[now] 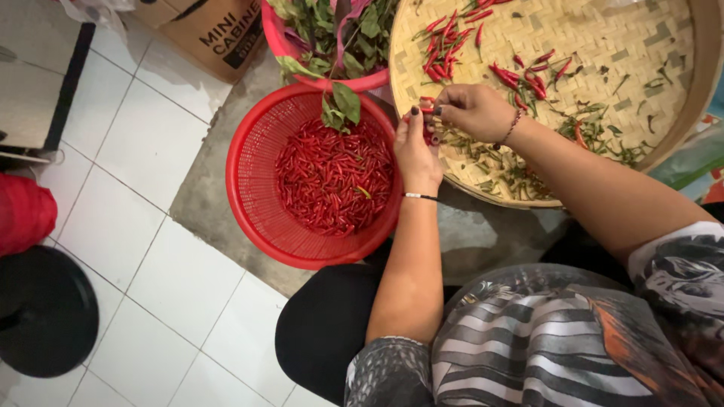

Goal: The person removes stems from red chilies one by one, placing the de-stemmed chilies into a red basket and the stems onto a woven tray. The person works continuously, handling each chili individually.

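Striped sleeves and forearms reached up from the lap to a red chilli (427,110) pinched between both hands.

The left hand (416,154) gripped the chilli from below while the right hand (473,110) nipped its upper end; its long axis seemed to run hand to hand, though fingers hid its tip; a careless pull could drop it short of the red basket (256,188) just left of the left hand; the woven tray (679,98) lay under the right hand.

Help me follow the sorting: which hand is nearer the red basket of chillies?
Left. The left hand is at the red basket's right rim, pinching a chilli. The right hand is farther off, over the woven tray.
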